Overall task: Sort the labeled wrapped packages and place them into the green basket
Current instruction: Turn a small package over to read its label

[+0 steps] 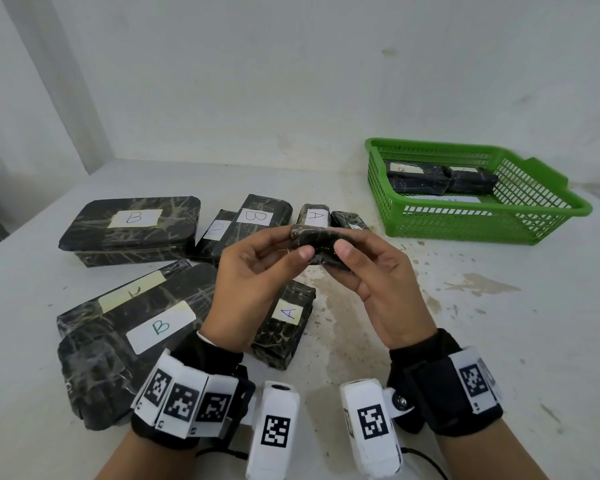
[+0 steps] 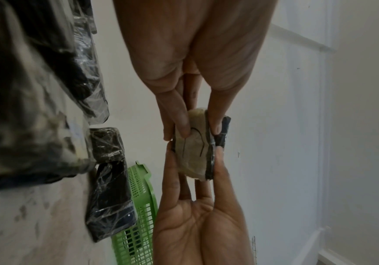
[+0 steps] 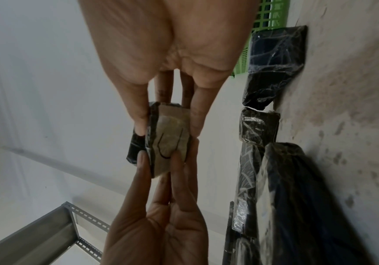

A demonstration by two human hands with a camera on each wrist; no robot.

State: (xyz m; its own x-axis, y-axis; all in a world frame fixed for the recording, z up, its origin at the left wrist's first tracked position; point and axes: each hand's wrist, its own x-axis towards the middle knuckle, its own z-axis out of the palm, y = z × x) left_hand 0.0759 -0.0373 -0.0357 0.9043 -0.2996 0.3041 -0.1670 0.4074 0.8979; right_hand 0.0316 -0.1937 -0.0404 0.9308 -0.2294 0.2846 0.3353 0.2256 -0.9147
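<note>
Both hands hold one small black wrapped package (image 1: 321, 245) above the table's middle. My left hand (image 1: 297, 249) pinches its left end between thumb and fingers, and my right hand (image 1: 347, 252) pinches the right end. In the left wrist view the package (image 2: 195, 154) shows a pale label with a handwritten mark that I cannot read; the right wrist view shows that same label (image 3: 168, 139). The green basket (image 1: 482, 233) stands at the back right and holds two black packages (image 1: 416, 178) lying side by side.
Several black wrapped packages lie on the white table: a large B box (image 1: 129, 226), two B packs (image 1: 257, 216), an A pack (image 1: 312, 216), another A pack (image 1: 288, 317) under my left wrist, and a large B bundle (image 1: 146, 327). A metal shelf frame (image 3: 48, 231) stands off to the side.
</note>
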